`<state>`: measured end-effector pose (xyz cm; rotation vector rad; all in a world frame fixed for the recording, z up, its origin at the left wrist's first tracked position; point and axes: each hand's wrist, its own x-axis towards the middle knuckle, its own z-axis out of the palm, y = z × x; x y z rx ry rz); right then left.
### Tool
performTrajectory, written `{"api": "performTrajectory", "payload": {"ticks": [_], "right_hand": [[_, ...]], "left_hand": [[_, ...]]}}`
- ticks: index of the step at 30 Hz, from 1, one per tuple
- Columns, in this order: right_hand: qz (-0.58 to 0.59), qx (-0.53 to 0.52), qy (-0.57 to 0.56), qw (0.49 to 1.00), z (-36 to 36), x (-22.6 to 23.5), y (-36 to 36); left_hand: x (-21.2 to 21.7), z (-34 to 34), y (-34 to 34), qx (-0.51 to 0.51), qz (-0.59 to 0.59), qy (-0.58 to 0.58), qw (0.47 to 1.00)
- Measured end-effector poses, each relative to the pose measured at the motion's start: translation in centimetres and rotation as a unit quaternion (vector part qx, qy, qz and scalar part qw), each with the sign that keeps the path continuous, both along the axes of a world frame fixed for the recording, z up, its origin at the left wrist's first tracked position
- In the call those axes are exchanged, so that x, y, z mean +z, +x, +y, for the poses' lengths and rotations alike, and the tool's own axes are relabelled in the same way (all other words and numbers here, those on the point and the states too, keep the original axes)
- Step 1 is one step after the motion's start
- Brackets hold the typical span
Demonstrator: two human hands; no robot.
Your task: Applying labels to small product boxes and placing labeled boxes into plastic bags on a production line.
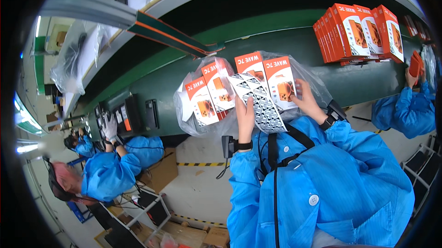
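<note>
My left hand (245,118) is closed on a long white sheet of black-printed labels (262,103), thumb on top. The sheet curves down toward my chest and partly covers the boxes behind it. Against the side edge of an orange-and-white carton (281,84), my right hand (307,101) is closed, with the fingers bent round the edge. Beside it lies a second carton (251,63), partly behind the labels. Two more cartons of the same kind, one nearer (201,103) and one farther (218,87), lie to the left. Clear plastic bags (182,117) surround the cartons.
On the green bench (161,73), several matching cartons (352,34) stand stacked at the far right. A metal post (175,34) rises behind the work spot. Co-workers in blue sit left (108,174) and right (403,110). Black trays (131,114) lie farther left.
</note>
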<state>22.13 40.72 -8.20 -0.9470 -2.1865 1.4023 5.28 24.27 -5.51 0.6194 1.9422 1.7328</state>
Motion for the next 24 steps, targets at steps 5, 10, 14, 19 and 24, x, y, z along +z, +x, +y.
{"api": "performTrajectory", "payload": {"ticks": [5, 10, 14, 19, 24], "right_hand": [[-0.043, 0.005, -0.116, 0.992, -0.5, -3.8, 0.1], [0.096, -0.068, -0.283, 0.952, -0.6, -3.4, 0.8], [0.154, -0.057, -0.291, 0.943, -0.9, 2.6, 1.1], [0.15, 0.011, -0.275, 0.95, -3.7, 9.9, -2.7], [0.128, 0.162, -0.316, 0.926, -9.7, 11.1, -11.8]], "left_hand": [[-4.3, 1.8, -1.8, -0.032, 0.074, -0.117, 0.99], [-3.4, 0.5, 2.6, -0.026, 0.17, -0.182, 0.968], [-1.4, -0.2, 4.9, -0.03, 0.137, -0.136, 0.981], [7.4, -4.7, 3.1, 0.051, 0.14, -0.075, 0.986], [9.4, -14.2, -3.0, 0.171, 0.08, -0.075, 0.979]]}}
